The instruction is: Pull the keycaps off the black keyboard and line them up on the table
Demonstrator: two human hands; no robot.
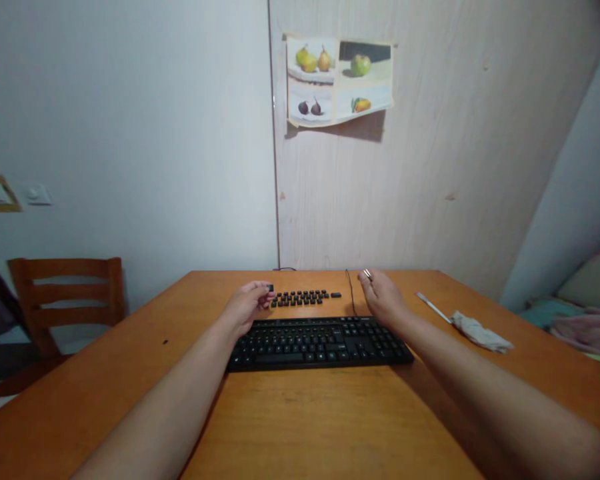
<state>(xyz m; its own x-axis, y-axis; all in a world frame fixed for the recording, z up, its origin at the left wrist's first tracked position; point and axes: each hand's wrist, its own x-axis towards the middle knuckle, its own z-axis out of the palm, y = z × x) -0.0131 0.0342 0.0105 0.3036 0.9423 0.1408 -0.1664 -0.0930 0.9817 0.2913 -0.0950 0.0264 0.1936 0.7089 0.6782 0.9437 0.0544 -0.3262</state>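
Note:
My left hand (249,303) pinches a small black keycap (270,288) between thumb and fingertips, above the back left of the keyboard. Behind the black keyboard (290,357), loose keycaps (300,299) lie in rows on the table, with one wider keycap (335,295) at their right end. My right hand (383,297) is closed round silver metal tweezers (367,274); only their two thin prongs show past the fingers. It hovers over the keyboard's back right corner, near the cable. The keyboard's upper left part has bare spots where keycaps are off.
A thin black cable (351,293) runs back from the keyboard. To the right on the wooden table (330,413) lie a slim stick-like tool (433,307) and a crumpled cloth (481,332). One small black piece (165,342) is at the left. A wooden chair (70,293) stands beyond.

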